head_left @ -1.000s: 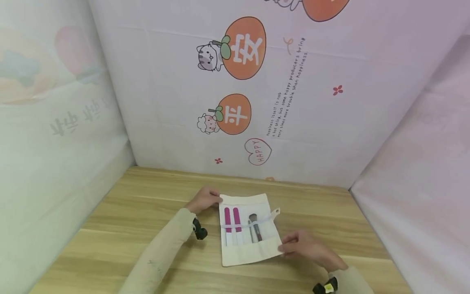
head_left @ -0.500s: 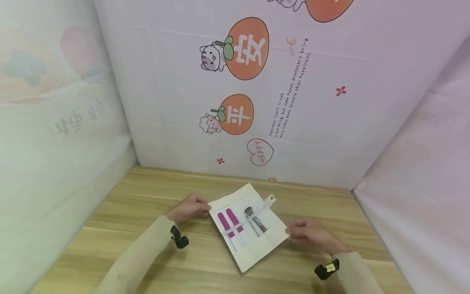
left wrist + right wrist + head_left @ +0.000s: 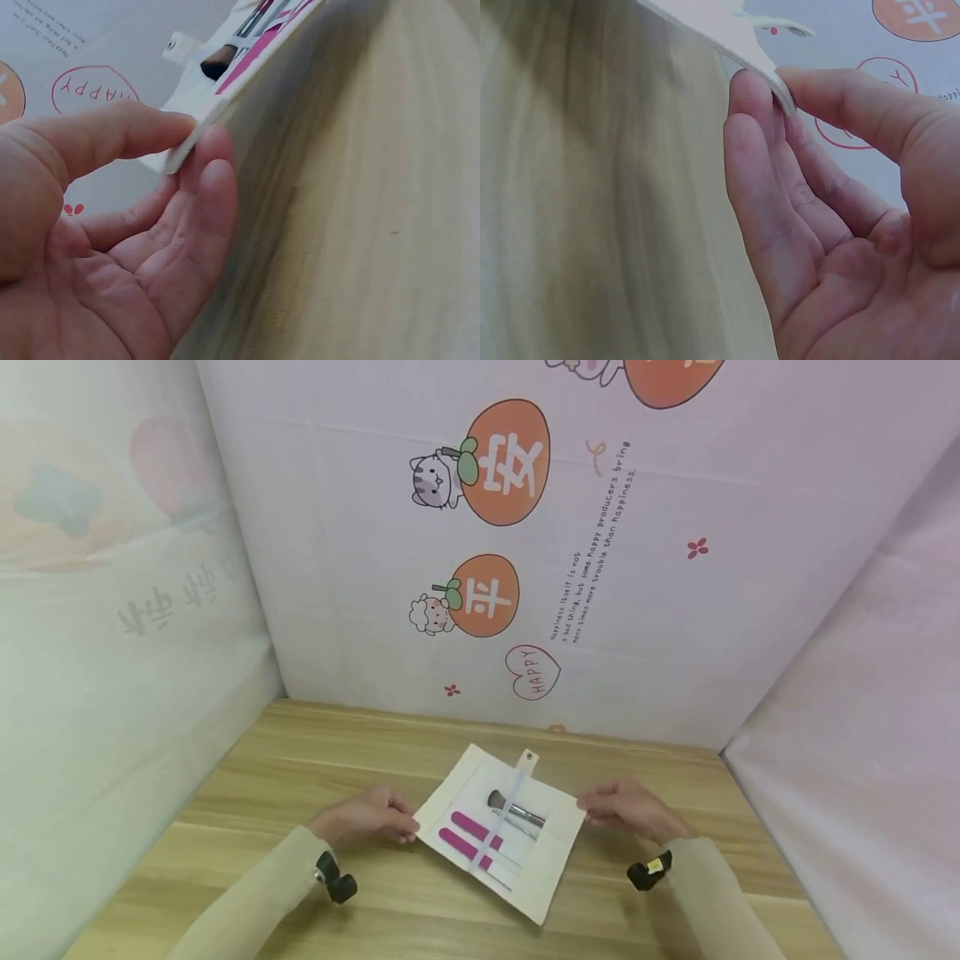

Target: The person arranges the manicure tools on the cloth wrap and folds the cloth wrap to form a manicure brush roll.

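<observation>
A cream fabric brush roll lies unrolled between my hands, turned at a slant, its snap tab pointing to the back. Under its elastic band sit two pink-ended flat sticks and a makeup brush with a dark head; a thinner tool lies beside the brush. My left hand pinches the left corner between thumb and fingers, as the left wrist view shows up close. At the right corner, the thumb and fingertips of my right hand pinch the cloth edge. The roll's underside is hidden in the head view.
The wood-grain table runs under the roll, whose shadow falls on it. A white printed cloth wall rises at the table's back edge, with plain cloth sides to the left and right.
The brush roll has turned counterclockwise, its tab swinging from the right side to the back. My left hand has come left and nearer, while my right hand has moved farther back.
</observation>
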Available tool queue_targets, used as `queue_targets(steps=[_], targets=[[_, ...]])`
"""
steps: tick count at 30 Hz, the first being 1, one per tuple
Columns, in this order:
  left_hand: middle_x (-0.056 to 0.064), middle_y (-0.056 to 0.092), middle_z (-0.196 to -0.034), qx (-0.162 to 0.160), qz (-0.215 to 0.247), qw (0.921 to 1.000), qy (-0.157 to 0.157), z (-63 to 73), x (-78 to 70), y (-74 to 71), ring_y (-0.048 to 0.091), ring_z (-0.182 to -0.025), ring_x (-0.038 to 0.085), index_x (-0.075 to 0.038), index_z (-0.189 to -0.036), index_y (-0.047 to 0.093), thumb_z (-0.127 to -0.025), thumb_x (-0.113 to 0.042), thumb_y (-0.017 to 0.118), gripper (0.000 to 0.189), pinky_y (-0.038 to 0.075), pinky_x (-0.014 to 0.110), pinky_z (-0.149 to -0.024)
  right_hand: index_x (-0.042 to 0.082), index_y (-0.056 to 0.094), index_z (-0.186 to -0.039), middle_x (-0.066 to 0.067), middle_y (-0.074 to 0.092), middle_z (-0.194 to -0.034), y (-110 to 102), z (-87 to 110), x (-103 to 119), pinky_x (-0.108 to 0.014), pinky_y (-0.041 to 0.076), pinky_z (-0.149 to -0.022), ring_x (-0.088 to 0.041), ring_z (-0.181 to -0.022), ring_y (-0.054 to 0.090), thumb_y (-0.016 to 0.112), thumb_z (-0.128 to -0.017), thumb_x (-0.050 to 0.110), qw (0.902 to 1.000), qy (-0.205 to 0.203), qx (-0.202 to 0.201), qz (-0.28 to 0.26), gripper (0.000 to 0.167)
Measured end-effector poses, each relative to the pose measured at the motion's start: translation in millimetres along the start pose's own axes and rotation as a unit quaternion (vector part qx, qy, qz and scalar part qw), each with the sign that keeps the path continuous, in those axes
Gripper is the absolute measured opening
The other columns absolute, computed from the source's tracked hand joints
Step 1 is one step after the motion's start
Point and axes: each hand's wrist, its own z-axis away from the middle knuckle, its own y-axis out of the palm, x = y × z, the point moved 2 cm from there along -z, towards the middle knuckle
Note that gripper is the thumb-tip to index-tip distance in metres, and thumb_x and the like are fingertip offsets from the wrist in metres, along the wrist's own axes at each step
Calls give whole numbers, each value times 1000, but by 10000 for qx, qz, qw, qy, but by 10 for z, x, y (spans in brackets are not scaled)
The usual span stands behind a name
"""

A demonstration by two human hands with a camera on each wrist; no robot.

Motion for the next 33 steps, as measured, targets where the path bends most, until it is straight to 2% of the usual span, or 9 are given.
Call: queue_targets(steps=[4,7,14,21,27,31,33], targets=[[6,75,-83,322,-143,9994,0,124,22,119,71,-78,13,9,-97,73,-94,-7,75,17,61,23,-73,-4,72,-124,-11,75,-123,22,-74,59,-35,61,-96,-19,-105,73,72,-101,27,9990,-57,-178,413,38],[6,75,-80,295,-293,9991,-65,221,35,208,70,-73,13,7,-94,74,-93,-9,76,16,61,23,-71,1,74,-123,-10,75,-125,73,-114,114,-39,60,-100,-20,-109,73,74,-99,32,9967,-21,-400,712,40],[7,76,-76,91,-328,9994,-10,386,85,351,71,-69,12,6,-87,73,-93,-10,78,17,61,24,-68,4,76,-121,-9,78,-119,207,-256,231,-38,61,-98,-18,-102,74,79,-95,31,9946,-67,-812,649,38],[6,76,-77,-46,-216,9997,47,406,124,469,72,-70,12,4,-85,71,-93,-9,78,17,62,24,-69,4,78,-117,-11,79,-113,271,-385,197,-42,59,-98,-21,-98,75,81,-93,30,9913,-277,-1098,672,36],[9,76,-76,-328,-483,9982,130,411,101,568,71,-68,13,6,-80,68,-91,-5,77,18,62,25,-67,4,79,-112,-10,79,-107,327,-484,117,-37,61,-91,-20,-93,74,82,-91,26,9881,-304,-1359,650,31],[11,76,-75,-504,-657,9965,140,422,71,605,71,-67,14,5,-81,68,-90,-4,77,16,62,27,-66,6,80,-108,-9,80,-104,363,-546,85,-37,61,-86,-19,-89,75,82,-91,24,9821,-442,-1578,932,25],[9,75,-74,-569,-773,9953,139,436,60,608,71,-67,14,3,-80,68,-90,-5,78,16,62,28,-66,5,80,-108,-9,80,-105,379,-565,86,-39,61,-87,-20,-92,75,81,-92,22,9743,-652,-1714,1308,23]])
